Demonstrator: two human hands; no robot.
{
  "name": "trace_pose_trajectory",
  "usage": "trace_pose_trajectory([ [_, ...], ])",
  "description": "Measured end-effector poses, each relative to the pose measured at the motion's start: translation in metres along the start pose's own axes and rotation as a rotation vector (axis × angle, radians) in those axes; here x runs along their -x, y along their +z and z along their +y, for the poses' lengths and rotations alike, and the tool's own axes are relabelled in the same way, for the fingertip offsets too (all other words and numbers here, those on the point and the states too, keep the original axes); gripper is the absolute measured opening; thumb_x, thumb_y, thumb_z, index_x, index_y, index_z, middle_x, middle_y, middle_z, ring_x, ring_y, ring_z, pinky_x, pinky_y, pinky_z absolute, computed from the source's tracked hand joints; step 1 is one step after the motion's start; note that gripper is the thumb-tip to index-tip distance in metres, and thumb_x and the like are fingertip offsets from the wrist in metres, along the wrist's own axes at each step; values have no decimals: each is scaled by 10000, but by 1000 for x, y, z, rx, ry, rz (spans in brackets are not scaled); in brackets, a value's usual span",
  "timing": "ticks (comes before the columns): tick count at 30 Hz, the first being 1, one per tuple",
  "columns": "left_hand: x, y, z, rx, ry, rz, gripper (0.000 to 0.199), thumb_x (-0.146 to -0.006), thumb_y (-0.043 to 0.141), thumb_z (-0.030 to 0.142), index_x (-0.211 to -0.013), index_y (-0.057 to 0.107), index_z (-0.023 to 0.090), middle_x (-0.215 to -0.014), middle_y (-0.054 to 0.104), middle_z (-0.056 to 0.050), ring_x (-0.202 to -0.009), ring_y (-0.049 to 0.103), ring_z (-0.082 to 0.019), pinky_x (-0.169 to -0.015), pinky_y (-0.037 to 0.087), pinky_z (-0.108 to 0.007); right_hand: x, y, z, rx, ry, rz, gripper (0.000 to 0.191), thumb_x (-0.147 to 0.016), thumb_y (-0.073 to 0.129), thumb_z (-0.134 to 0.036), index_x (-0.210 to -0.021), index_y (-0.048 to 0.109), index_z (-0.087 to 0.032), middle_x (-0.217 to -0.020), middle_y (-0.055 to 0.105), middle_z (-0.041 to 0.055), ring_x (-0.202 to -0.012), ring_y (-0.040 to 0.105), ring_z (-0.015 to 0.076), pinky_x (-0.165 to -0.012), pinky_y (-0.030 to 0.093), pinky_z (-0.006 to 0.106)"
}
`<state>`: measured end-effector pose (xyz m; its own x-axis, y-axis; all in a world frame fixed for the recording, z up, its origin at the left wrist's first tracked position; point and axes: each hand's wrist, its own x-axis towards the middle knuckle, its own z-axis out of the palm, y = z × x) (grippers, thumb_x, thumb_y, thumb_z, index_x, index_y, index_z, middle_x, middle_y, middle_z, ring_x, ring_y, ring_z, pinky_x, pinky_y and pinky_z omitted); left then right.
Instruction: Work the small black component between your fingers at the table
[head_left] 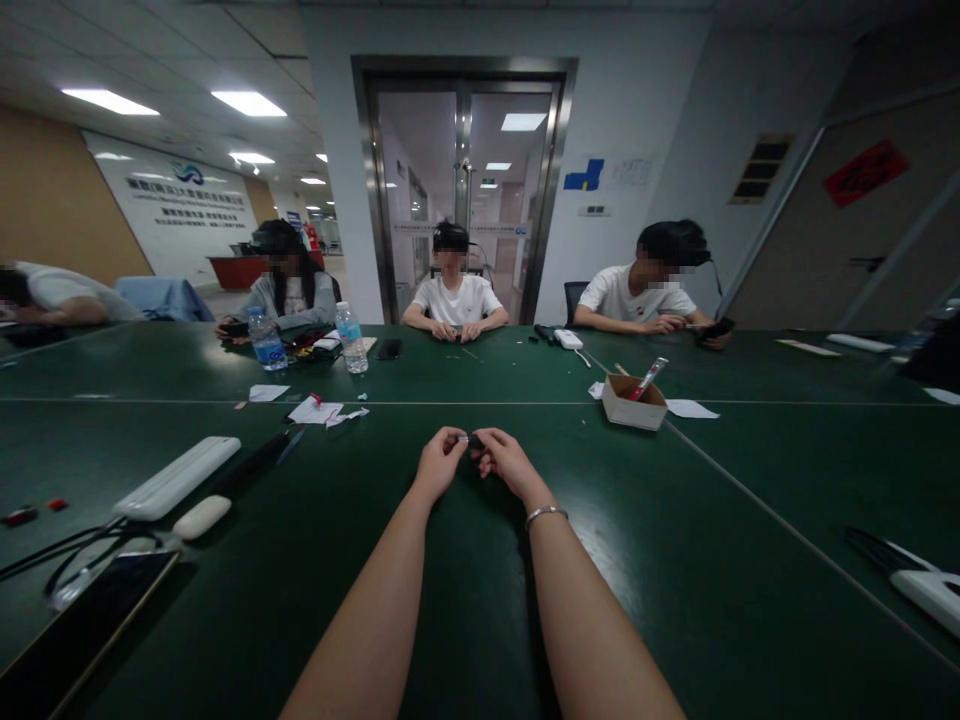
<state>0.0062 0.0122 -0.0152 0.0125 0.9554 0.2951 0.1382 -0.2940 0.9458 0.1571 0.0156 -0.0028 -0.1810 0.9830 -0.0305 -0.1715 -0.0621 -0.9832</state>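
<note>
Both hands meet over the middle of the dark green table (pixel 480 590). My left hand (pixel 441 462) is closed, its fingertips pinching a small, shiny object (pixel 464 438) whose kind is too small to tell. Close beside it on the right, my right hand (pixel 508 462) has thumb and forefinger pressed together near a small dark piece (pixel 475 442), with its other fingers curled below. Whether the two pieces are joined cannot be made out. A silver bracelet (pixel 546 514) circles my right wrist.
An open box (pixel 634 405) holding a red tool stands ahead right. Left lie a white power strip (pixel 180 478), a white oval object (pixel 202 517) and a phone (pixel 82 630). Bottles (pixel 350 340) and paper scraps (pixel 315 410) lie farther off. Several people sit across the table.
</note>
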Motion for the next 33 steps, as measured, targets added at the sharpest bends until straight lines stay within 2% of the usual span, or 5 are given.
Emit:
trace_pose_trajectory([
  [7,2,-2,2,-109,-15,-18,224,-788,575,399,-844,639,192,-798,650,-20,-750,593,-154,-690,439,-259,0,-1,0,-22,-21,-16,226,-722,617,-266,-923,586,-167,-580,583,-35,-388,503,64,-390,426,183],
  [14,2,-2,6,-282,-92,13,475,-804,461,581,-583,611,187,-584,589,-16,-583,530,-155,-583,383,-260,1,-2,1,-50,-30,-22,201,-699,619,-219,-890,599,-160,-600,599,-23,-414,516,63,-412,434,180],
  [20,0,0,4,-60,-122,21,315,-820,502,462,-934,646,206,-907,672,-53,-741,606,-167,-607,454,-255,0,-1,0,-75,-16,47,154,-713,617,-215,-857,605,-163,-584,596,-17,-418,519,65,-415,437,181],
  [23,1,-1,4,11,-74,-21,269,-778,581,365,-978,635,194,-1002,655,-68,-857,609,-176,-644,473,-248,1,-1,-1,-89,-13,48,146,-716,613,-208,-854,607,-159,-590,602,-13,-426,522,65,-420,440,179],
  [33,1,-2,0,-37,-45,-2,302,-831,492,457,-947,618,209,-704,580,6,-602,537,-113,-548,423,-222,1,-1,-2,-89,19,24,138,-733,616,-185,-866,615,-149,-580,612,4,-430,521,69,-433,448,180],
])
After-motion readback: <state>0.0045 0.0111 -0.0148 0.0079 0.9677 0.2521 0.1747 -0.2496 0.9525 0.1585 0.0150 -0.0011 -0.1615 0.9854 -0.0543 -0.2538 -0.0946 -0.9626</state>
